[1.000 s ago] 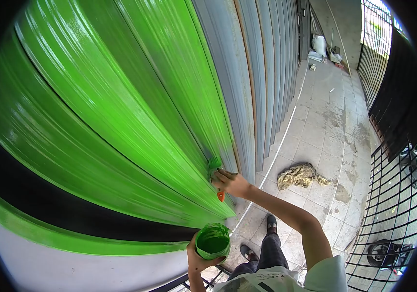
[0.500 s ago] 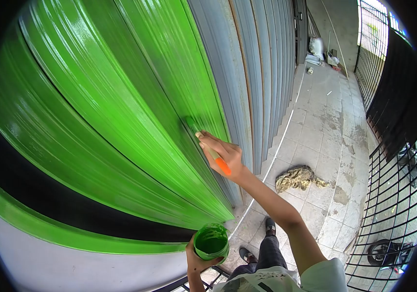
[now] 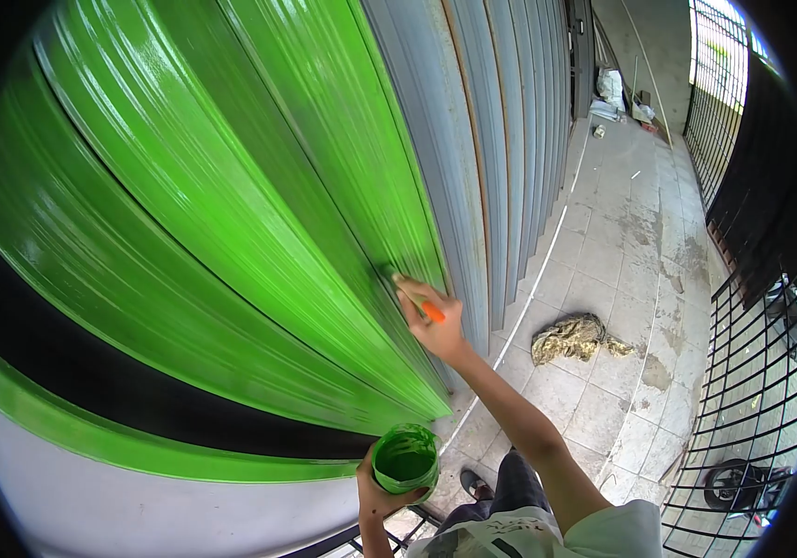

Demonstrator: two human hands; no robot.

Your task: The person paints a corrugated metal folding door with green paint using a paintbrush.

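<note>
My right hand [image 3: 434, 316] is closed round a paintbrush [image 3: 433, 312] with an orange-tipped handle. Its bristles, coated in green, press against a groove of the ribbed metal panel [image 3: 259, 205], which is largely covered in glossy green paint. Lower down, my left hand [image 3: 378, 493] grips a tub of green paint [image 3: 405, 460] from the side, its open top facing up. The tub's inner walls are smeared with green, and paint lies inside it. Fresh brush streaks run along the ribs near the brush.
Bare grey ribs [image 3: 491, 167] continue to the right of the green part. A crumpled, stained cloth [image 3: 577, 338] lies on the tiled floor [image 3: 594, 270]. Black metal grating [image 3: 743, 400] stands along the right, a motorbike wheel [image 3: 731, 484] behind it. White bags [image 3: 610, 88] sit far back.
My right hand and the paintbrush have moved down along the groove. The left hand still holds the paint tub in nearly the same place. The view has shifted slightly.
</note>
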